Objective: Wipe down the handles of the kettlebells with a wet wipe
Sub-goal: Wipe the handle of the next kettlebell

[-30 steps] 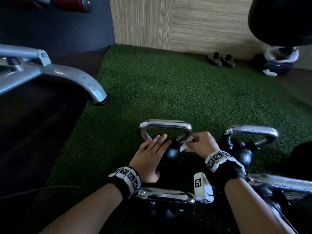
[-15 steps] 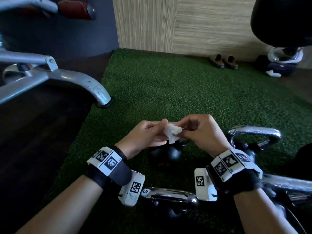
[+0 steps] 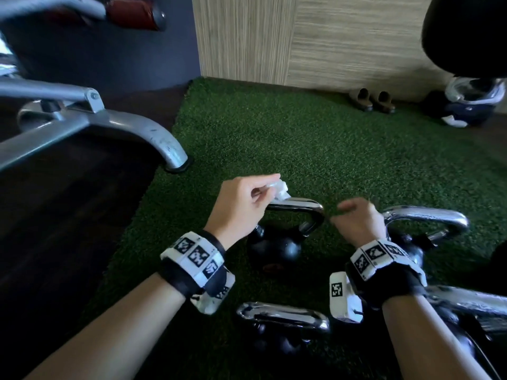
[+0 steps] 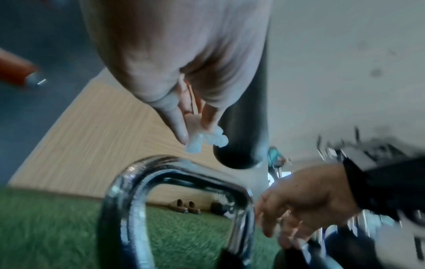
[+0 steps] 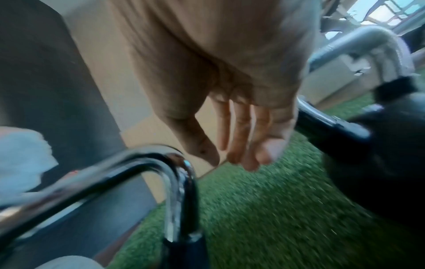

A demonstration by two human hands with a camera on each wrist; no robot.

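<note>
Wet wipe [image 3: 280, 190] sits pinched in the left hand [image 3: 241, 207] above the kettlebell handle [image 3: 299, 207]; right hand [image 3: 356, 223] hangs relaxed, grip released.

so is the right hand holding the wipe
No, the wet wipe is pinched in the left hand; the right hand hangs with nothing in it.

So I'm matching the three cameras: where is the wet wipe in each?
Head: wet wipe centre, pinched by the left hand over the chrome handle.
Left wrist: wipe centre, at the fingertips.
Right wrist: blurred white patch at left edge.
Shared landmark: that chrome handle.
</note>
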